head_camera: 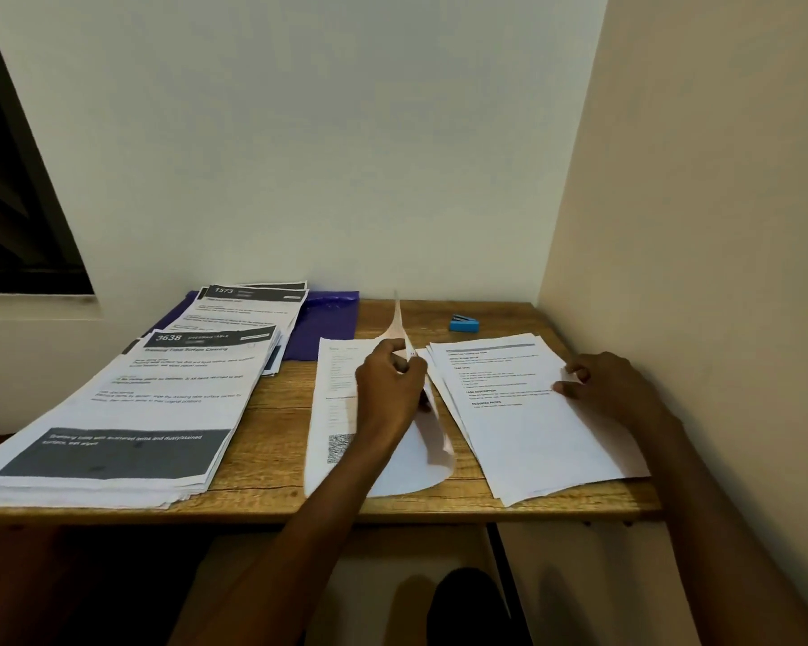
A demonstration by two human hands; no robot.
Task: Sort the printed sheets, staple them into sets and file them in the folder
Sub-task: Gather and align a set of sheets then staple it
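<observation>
Paper held nearly on edge is the weak point: the left hand [388,380] pinches one white printed sheet [409,366] between its fingers [400,366], so the page stands up and bows, its lower part trailing over the white pile with a QR code [334,412] beneath that hand. A loose pinch could let it slide back onto the wrong pile, or crease along the bend.

The right hand [612,389] presses loosely curled fingers on the far edge of the fanned white stack [523,421]; the uneven edges there could make a crooked set if stapled unsquared.

Beyond the fingers lies the small blue stapler [463,324], untouched. Left of them, the dark-headed printed stacks [127,412] cover the purple plastic folder [327,324], so filing will likely mean shifting them, and the nearest stack overhangs the wooden surface [271,477].
</observation>
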